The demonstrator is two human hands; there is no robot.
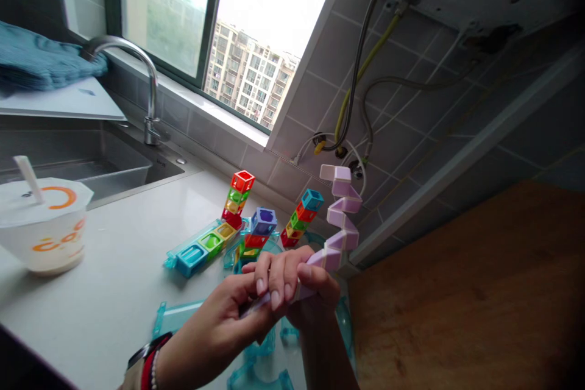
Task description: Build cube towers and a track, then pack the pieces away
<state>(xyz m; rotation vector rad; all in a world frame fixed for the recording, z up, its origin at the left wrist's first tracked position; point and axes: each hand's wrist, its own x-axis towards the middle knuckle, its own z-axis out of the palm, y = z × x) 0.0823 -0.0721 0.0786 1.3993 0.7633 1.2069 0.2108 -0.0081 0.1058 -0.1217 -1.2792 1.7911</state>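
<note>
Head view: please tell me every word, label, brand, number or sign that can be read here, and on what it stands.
"coco", apparently: orange letters on the cup, slightly blurred.
Part of an orange curved mark, not readable as a word: the cup's lid.
Small marking, too blurred to read: the sink.

Orange "coco" point(58, 237) on cup point(46, 226)

Backs the rear edge of the white countertop point(123, 241) with gray tiled wall point(315, 97), admits daylight through a dark-framed window point(211, 18), seats a steel sink point(68, 140) toward the left end.
</note>
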